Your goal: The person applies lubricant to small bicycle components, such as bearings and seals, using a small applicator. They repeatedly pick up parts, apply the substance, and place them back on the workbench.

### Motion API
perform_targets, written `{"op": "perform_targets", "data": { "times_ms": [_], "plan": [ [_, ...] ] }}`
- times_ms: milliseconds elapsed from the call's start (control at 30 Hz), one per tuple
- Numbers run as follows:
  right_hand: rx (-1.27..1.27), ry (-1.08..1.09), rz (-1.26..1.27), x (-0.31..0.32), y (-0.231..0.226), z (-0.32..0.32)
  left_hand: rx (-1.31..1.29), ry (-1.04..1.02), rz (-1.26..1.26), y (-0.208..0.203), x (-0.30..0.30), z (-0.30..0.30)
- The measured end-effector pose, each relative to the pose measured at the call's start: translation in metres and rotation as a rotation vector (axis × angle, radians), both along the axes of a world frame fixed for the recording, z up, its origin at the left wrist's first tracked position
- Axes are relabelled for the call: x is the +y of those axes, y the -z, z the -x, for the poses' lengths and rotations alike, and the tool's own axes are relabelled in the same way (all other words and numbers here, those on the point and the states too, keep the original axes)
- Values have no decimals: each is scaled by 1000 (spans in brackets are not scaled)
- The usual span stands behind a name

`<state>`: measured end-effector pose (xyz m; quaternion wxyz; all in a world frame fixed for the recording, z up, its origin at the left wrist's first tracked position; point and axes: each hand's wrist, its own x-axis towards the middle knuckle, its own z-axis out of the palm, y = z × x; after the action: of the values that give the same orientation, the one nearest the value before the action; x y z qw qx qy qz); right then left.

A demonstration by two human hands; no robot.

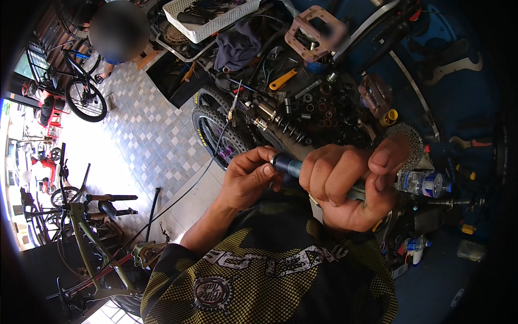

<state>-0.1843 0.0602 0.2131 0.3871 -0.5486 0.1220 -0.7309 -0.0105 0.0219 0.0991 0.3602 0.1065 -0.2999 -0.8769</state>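
Dark tube (292, 167) is up in the air in front of the shirt (280, 294). The left hand (245, 177) pinches its left end with bent fingers. A shock (276, 120) with a black spring lies by the near edge of the worktop (305, 74). The right hand (345, 181) curls its fingers around the tube. A clear bottle (418, 183) comes next.

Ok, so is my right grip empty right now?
No, your right grip is closed around a dark cylindrical part, whose end sticks out toward your left grip.

tube (294, 168) pt. hidden, bkgd. head (120, 31) blurred
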Motion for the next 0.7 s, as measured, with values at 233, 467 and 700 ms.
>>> {"op": "perform_targets", "data": {
  "times_ms": [233, 467, 700],
  "plan": [
    [-78, 25, -73, 12, 9, 4, 21, -21, 1, 1, -1, -1],
    [-22, 44, -25, 19, 24, 30, -34, 65, 57, 9, 3, 1],
    [350, 414, -22, 61, 28, 108, -58, 42, -83, 39, -4, -17]
  ]
}}
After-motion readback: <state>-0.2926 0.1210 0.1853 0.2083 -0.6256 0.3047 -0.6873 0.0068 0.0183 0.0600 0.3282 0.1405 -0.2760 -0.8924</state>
